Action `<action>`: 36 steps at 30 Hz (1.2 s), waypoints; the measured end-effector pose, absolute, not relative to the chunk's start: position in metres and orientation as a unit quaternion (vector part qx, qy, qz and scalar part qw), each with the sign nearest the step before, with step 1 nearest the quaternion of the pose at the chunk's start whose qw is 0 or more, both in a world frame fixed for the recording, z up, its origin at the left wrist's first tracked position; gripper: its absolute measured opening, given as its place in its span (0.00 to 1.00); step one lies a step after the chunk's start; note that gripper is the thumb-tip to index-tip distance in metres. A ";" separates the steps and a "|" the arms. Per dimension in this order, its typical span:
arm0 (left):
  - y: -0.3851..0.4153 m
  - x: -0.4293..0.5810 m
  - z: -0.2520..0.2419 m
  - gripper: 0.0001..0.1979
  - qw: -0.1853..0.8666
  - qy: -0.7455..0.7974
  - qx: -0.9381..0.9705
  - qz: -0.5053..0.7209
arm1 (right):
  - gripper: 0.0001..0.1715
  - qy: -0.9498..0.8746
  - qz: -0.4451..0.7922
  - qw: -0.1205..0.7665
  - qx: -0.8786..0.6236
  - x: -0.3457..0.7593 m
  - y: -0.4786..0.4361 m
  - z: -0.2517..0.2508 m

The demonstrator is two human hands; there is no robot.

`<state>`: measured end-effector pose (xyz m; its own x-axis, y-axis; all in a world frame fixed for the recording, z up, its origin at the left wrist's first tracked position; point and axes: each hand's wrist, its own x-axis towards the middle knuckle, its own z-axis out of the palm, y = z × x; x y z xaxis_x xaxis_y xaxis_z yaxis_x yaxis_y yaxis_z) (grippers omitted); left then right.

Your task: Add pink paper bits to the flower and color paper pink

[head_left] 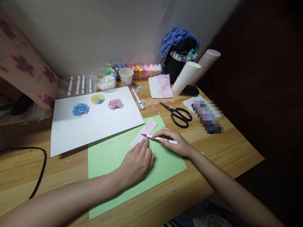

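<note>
My right hand (174, 141) grips a white marker (163, 139) whose pink tip touches a small white paper strip (139, 135) with pink strokes at its upper end. My left hand (139, 159) lies with its fingertips on the lower edge of that strip, fingers together and nothing seen held in them; the thumb is partly tucked. Under both is a green sheet (111, 176). Behind it, a white board (99, 126) bears blue, yellow and pink clusters of paper bits.
Black-handled scissors (181, 116) lie right of the green sheet. Farther back are a pink-scribbled paper (161, 86), a paper cup (126, 77), a clear bowl (103, 80), white tubes (187, 77) and a black marker holder (174, 67). A black cable (44, 160) curves at left.
</note>
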<state>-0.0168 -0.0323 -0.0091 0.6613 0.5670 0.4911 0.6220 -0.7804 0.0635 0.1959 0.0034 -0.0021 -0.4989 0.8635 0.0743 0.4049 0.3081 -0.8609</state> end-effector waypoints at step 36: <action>-0.050 -0.064 -0.006 0.10 0.041 -0.282 -0.938 -0.200 | 0.12 -0.735 0.424 0.281 -0.448 0.186 -0.003 -0.009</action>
